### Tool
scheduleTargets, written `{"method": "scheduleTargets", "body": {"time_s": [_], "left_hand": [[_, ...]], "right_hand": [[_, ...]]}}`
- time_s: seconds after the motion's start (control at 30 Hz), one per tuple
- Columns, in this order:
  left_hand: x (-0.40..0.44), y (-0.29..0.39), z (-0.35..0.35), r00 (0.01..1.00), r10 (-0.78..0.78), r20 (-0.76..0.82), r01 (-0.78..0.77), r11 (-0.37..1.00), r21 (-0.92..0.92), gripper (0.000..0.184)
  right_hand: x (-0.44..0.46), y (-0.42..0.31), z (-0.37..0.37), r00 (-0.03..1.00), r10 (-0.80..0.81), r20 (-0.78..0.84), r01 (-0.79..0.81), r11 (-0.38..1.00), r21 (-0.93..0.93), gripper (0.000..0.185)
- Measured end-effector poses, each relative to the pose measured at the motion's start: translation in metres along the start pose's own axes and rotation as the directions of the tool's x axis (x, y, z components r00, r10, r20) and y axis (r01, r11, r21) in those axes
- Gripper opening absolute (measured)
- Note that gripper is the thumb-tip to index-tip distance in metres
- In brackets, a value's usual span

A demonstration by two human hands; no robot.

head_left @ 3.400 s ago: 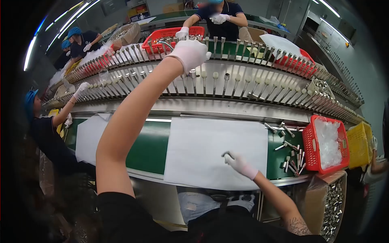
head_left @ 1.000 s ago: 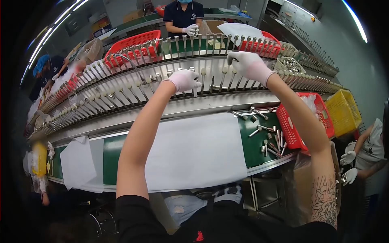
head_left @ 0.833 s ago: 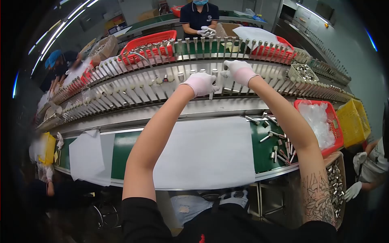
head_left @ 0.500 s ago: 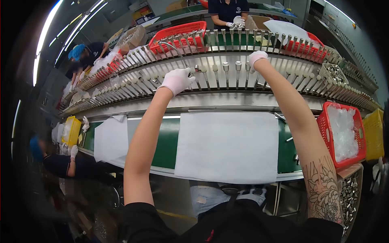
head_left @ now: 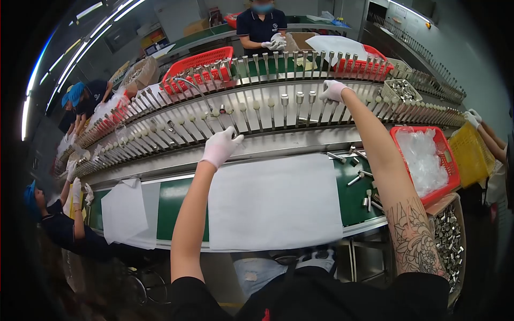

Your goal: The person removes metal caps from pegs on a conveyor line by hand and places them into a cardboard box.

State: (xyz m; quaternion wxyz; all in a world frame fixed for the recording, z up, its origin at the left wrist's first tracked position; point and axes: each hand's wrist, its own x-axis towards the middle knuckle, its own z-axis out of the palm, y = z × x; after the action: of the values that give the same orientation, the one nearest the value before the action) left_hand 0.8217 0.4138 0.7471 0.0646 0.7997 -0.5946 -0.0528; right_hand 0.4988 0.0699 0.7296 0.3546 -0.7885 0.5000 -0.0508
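Observation:
My left hand (head_left: 218, 147), in a white glove, is over the near edge of the metal rack (head_left: 257, 140), below the posts. Its fingers are curled together, and what they hold is hidden. Farther right, my right hand (head_left: 333, 91), gloved too, has its fingers closed at the top of a post, just right of three metal caps (head_left: 299, 98) standing on neighbouring posts. Whatever is between those fingers cannot be made out. Pale round tips (head_left: 256, 105) top many other front posts. One post left of them bears a darker metal piece (head_left: 223, 109).
A white sheet (head_left: 274, 203) lies on the green belt (head_left: 182, 200), with loose metal parts (head_left: 369, 199) to its right. Beyond stand a red basket (head_left: 453, 170) of plastic bags, a yellow basket (head_left: 471, 152) and a box of parts (head_left: 448, 243). Co-workers are across, left and right.
The view has shifted. My left hand has come down from the posts toward the rack's near edge. My right hand has moved lower, beside the three caps. The co-worker at far left has raised their hands.

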Motion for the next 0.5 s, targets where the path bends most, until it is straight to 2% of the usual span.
{"method": "scheduleTargets", "body": {"time_s": [0.03,0.07,0.1,0.13,0.2,0.27,0.3,0.37,0.43,0.47,0.5], "left_hand": [[-0.001,-0.034,0.020,0.993,-0.100,-0.067,0.089,0.984,-0.151,0.044],[-0.003,-0.077,0.050,0.972,-0.207,-0.115,0.164,0.938,-0.307,0.045],[-0.017,-0.113,0.065,0.932,-0.354,-0.077,0.261,0.805,-0.533,0.044],[-0.037,-0.143,0.080,0.870,-0.493,-0.008,0.338,0.607,-0.719,0.043],[-0.085,-0.181,0.112,0.715,-0.696,-0.070,0.450,0.535,-0.715,0.042],[-0.128,-0.212,0.139,0.650,-0.759,0.038,0.487,0.378,-0.788,0.044],[-0.144,-0.213,0.143,0.605,-0.796,-0.012,0.602,0.468,-0.647,0.042],[-0.167,-0.216,0.151,0.594,-0.805,0.004,0.629,0.461,-0.626,0.042],[-0.181,-0.236,0.162,0.583,-0.812,0.027,0.657,0.452,-0.603,0.042],[-0.191,-0.250,0.169,0.714,-0.698,-0.054,0.645,0.686,-0.337,0.040],[-0.202,-0.265,0.175,0.833,-0.549,-0.063,0.549,0.835,-0.026,0.039]], "right_hand": [[-0.012,0.003,-0.002,0.997,-0.021,-0.076,0.023,0.999,0.022,0.039],[-0.018,0.010,-0.006,0.997,-0.022,-0.080,0.024,0.999,0.023,0.039],[-0.023,0.023,-0.007,0.984,0.006,-0.180,0.003,0.999,0.048,0.042],[-0.022,0.033,-0.006,0.963,0.027,-0.269,-0.007,0.997,0.076,0.046],[-0.017,0.053,-0.012,0.950,0.030,-0.311,-0.015,0.999,0.051,0.058],[-0.023,0.064,-0.020,0.942,0.065,-0.329,-0.048,0.997,0.062,0.068],[-0.026,0.068,-0.019,0.928,0.059,-0.368,-0.047,0.998,0.043,0.070],[-0.024,0.080,-0.024,0.909,0.042,-0.415,-0.039,0.999,0.017,0.073],[-0.011,0.084,-0.018,0.888,-0.006,-0.460,-0.068,0.987,-0.144,0.074],[-0.008,0.077,-0.015,0.898,0.006,-0.441,-0.068,0.990,-0.123,0.074],[-0.010,0.068,-0.013,0.911,0.026,-0.411,-0.075,0.992,-0.102,0.073]]}}
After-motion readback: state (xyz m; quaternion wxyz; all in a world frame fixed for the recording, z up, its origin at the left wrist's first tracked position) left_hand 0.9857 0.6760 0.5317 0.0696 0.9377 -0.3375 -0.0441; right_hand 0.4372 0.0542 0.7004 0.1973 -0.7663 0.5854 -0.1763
